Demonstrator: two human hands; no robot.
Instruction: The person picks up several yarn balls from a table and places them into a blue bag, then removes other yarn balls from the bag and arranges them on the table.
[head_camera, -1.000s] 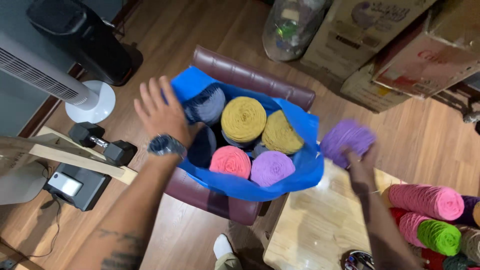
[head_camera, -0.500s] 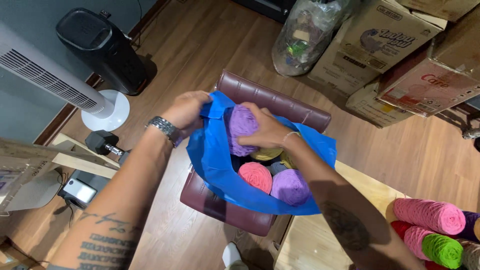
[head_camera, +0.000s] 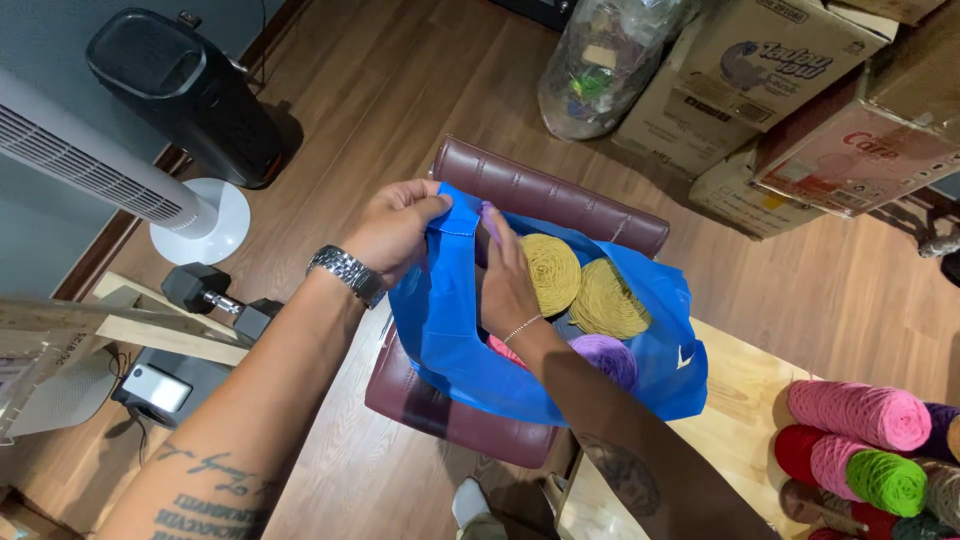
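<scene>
Now the left hand pinches the rim of the blue bag on the brown chair, while the right hand reaches inside among the yarn balls, grip hidden, probably packing and needing careful release.

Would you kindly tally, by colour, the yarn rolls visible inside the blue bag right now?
Inside the blue bag, as far as visible:
Mustard yellow rolls: 2
Purple roll: 1
Pink roll, only an edge showing: 1
Total: 4
The right hand hides part of the bag's inside, so more may lie beneath.
</scene>
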